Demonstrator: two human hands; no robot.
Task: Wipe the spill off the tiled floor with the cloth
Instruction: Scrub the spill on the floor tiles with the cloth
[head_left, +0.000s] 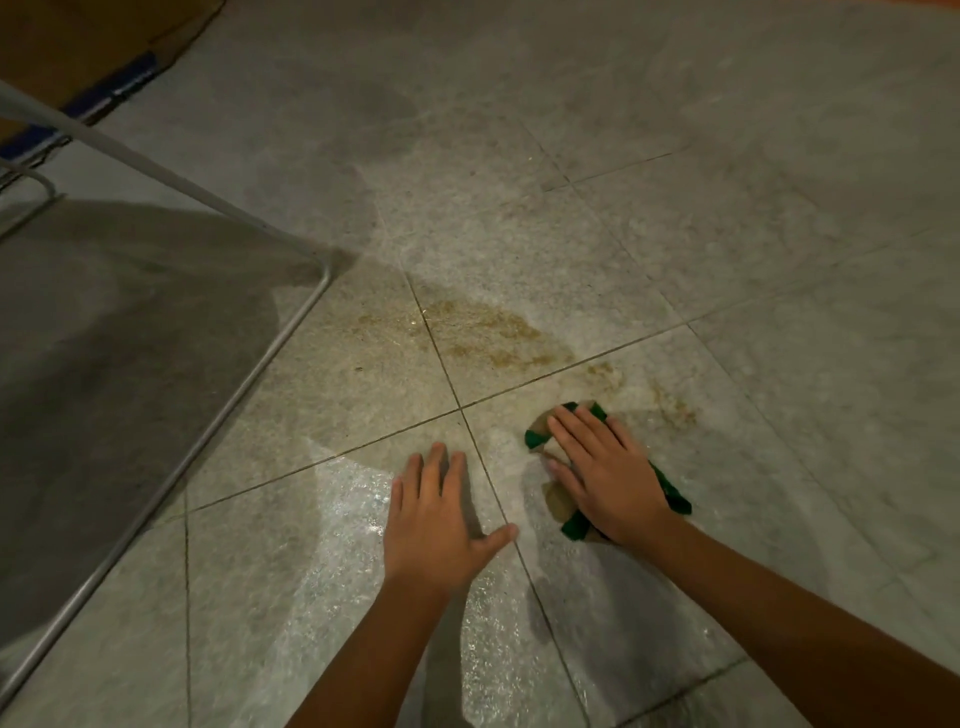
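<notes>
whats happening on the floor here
A person is kneeling over a tiled floor, wiping up a brownish spill. The right hand presses flat on a green cloth, just near side of the stain. The left hand rests flat on the wet tile. Most of the spill is not yet wiped.

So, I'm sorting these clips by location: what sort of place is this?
Probably an indoor room, perhaps in a home, though which room can't be told. It has a grey tiled floor with grout lines, a brownish spill, and a metal tube frame, likely furniture, standing at left.
</notes>
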